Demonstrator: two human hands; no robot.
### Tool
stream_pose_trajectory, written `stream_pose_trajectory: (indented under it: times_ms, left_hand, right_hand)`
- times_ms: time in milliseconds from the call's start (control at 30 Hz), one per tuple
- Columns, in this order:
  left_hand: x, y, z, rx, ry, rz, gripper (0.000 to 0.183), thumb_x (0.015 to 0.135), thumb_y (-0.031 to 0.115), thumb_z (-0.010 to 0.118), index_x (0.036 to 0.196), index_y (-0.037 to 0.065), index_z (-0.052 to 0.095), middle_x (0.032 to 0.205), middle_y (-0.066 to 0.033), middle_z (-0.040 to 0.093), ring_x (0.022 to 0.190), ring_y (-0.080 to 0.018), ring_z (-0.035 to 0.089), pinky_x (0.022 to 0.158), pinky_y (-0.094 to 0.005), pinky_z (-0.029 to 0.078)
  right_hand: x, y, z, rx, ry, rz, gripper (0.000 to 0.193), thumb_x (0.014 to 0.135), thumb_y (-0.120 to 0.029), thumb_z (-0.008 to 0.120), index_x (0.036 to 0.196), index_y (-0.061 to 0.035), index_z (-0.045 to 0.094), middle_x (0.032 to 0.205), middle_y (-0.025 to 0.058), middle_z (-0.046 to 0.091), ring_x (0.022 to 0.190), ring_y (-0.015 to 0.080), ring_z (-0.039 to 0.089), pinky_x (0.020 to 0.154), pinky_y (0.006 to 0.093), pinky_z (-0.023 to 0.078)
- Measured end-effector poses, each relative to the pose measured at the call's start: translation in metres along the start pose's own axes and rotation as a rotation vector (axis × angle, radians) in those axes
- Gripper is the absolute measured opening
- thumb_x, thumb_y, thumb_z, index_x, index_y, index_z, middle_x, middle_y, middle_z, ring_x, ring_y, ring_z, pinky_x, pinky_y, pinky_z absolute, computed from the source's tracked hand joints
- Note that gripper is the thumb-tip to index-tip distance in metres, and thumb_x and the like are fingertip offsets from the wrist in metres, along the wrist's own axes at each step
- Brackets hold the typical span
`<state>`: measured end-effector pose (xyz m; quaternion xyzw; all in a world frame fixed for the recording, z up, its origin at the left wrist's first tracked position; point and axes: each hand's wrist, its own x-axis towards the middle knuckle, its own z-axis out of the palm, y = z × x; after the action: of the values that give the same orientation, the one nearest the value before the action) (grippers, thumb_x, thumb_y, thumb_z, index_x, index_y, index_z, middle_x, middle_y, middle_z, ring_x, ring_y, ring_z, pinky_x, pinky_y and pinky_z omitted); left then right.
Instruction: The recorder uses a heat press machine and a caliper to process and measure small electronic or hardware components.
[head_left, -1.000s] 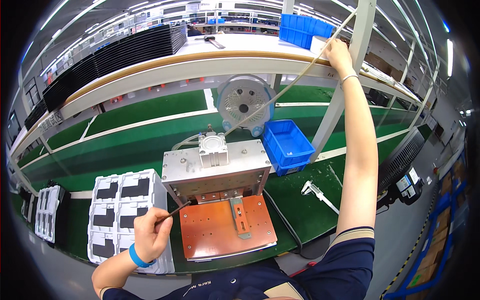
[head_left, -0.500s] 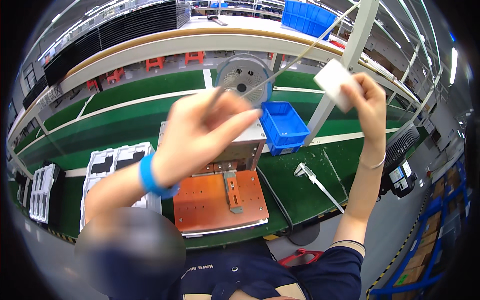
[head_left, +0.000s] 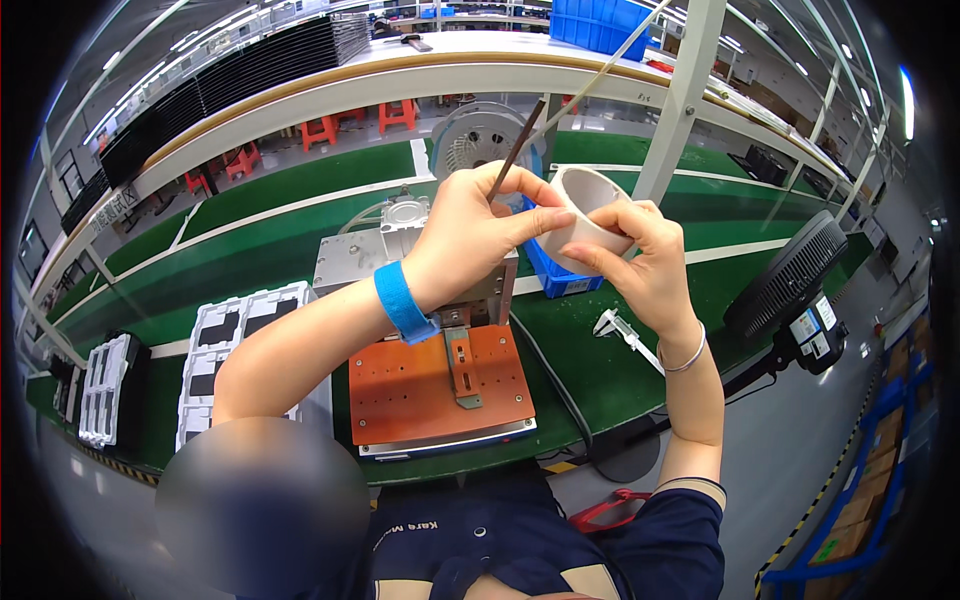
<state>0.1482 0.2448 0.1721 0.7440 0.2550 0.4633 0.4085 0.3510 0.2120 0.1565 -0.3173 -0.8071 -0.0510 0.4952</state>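
Observation:
Both hands are raised in front of me, above the bench. My right hand (head_left: 640,260) grips a pale roll of tape (head_left: 582,205) by its outer wall. My left hand (head_left: 470,235), with a blue wristband, pinches a thin dark stick-like tool (head_left: 515,150) that points up, and its fingertips touch the roll's rim. Below the hands stands a grey metal press fixture (head_left: 370,260) on an orange base plate (head_left: 410,385).
White trays with dark parts (head_left: 225,350) lie on the green bench at the left, more trays (head_left: 100,390) farther left. A blue bin (head_left: 560,280) and a caliper (head_left: 625,335) lie right of the fixture. A black fan (head_left: 790,280) stands at the right. A shelf (head_left: 400,65) runs overhead.
My right hand came down from the overhead shelf with the tape roll and met my left hand, which rose from the fixture with the thin tool. Both hands now hold the roll together.

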Motion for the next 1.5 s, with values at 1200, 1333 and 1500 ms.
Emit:
stream_pose_trajectory:
  times_ms: [1200,1333,1500]
  left_hand:
    - [-0.088,0.023,-0.105,-0.274,0.329,-0.039,0.007,0.086,0.005,0.064,0.093,0.005,0.063,0.088,-0.0024,0.064,0.055,-0.0001,0.039,0.046,-0.0154,0.029]
    - [-0.101,0.011,-0.112,-0.183,0.383,-0.133,0.007,0.084,0.007,0.067,0.09,0.006,0.065,0.1,-0.0047,0.065,0.061,0.0006,0.045,0.046,-0.0152,0.029]
    - [-0.103,0.001,-0.115,-0.152,0.415,-0.333,0.02,0.081,0.015,0.072,0.097,0.004,0.067,0.091,0.0007,0.065,0.065,0.0001,0.047,0.048,-0.0147,0.029]
  right_hand:
    - [0.107,0.141,-0.054,-0.725,0.495,0.071,0.038,0.086,-0.025,0.063,0.123,-0.0235,0.056,0.077,0.0004,0.064,0.082,0.0218,0.06,0.083,0.0389,0.036]
    - [0.143,0.195,-0.053,-1.012,0.348,-0.097,0.032,0.085,-0.022,0.063,0.117,-0.0212,0.055,0.081,-0.0001,0.067,0.081,0.0199,0.062,0.079,0.0389,0.043]
    - [0.174,0.257,-0.055,-0.847,0.292,-0.021,0.035,0.086,-0.02,0.057,0.121,-0.0253,0.051,0.083,0.0039,0.065,0.087,0.0243,0.062,0.078,0.0397,0.047]
